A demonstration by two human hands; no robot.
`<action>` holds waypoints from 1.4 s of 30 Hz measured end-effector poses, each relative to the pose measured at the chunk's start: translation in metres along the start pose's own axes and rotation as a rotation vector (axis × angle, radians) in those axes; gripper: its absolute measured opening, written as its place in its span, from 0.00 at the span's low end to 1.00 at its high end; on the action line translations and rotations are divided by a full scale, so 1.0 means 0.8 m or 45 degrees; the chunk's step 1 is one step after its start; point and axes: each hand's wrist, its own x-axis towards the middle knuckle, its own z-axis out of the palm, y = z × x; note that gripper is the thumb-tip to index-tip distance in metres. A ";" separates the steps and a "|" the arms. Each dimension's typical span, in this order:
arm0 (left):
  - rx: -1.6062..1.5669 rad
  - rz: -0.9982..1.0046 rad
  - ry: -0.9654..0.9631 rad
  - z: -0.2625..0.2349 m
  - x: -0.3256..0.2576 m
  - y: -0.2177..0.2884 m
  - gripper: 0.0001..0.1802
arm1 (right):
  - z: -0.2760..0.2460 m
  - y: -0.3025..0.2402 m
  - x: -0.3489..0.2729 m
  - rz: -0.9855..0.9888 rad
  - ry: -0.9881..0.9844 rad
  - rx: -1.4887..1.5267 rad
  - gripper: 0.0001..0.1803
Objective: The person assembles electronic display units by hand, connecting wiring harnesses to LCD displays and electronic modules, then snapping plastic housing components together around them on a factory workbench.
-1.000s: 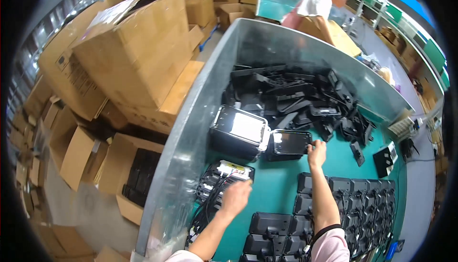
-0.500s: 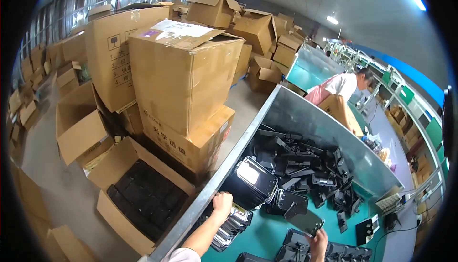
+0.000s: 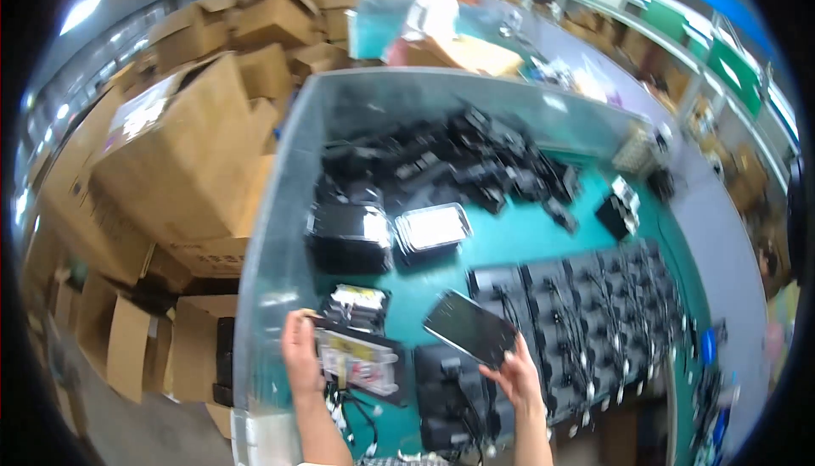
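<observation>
My left hand (image 3: 301,349) grips the left end of a flat dark-framed panel (image 3: 361,362) with a silver and yellowish face. Loose wires hang below it. In my right hand (image 3: 516,374), a thin, glossy dark rectangular panel (image 3: 471,328) is pinched at its lower right corner and held tilted. Just beyond my left hand lies a pile of similar silver-backed panels (image 3: 356,305). Rows of black housings with cables (image 3: 586,317) lie under and to the right of my right hand. Motion blurs fine detail.
A metal-walled bench (image 3: 276,186) with a green top surrounds the work. Stacked black panels (image 3: 348,241) and a shinier stack (image 3: 433,230) stand behind my hands, before a heap of black parts (image 3: 458,160). Cardboard boxes (image 3: 187,152) crowd the left. A co-worker (image 3: 433,20) bends beyond the far wall.
The view has swung to the right. My left hand has left the pile by the wall and now holds a silver-faced panel. My right hand still holds the dark panel, brought nearer the left.
</observation>
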 end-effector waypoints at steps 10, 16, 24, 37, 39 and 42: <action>-0.423 -0.457 -0.240 -0.009 -0.052 0.006 0.10 | -0.009 0.029 -0.058 0.088 -0.233 0.293 0.35; -0.223 -0.334 -0.189 0.031 -0.071 -0.021 0.08 | 0.000 0.030 -0.076 0.089 -0.240 0.323 0.35; -0.233 -0.370 -0.258 0.028 -0.075 -0.027 0.10 | 0.002 0.024 -0.080 0.087 -0.290 0.326 0.34; 0.567 0.379 -1.222 0.118 -0.138 -0.001 0.09 | 0.052 0.008 -0.040 -0.469 -0.451 -1.492 0.11; 0.532 0.369 -1.144 0.116 -0.133 -0.014 0.09 | 0.057 -0.007 -0.035 -0.105 -0.265 -1.283 0.11; 0.574 0.201 -0.791 0.102 -0.121 -0.013 0.09 | 0.063 -0.021 -0.041 0.103 -0.194 -0.548 0.22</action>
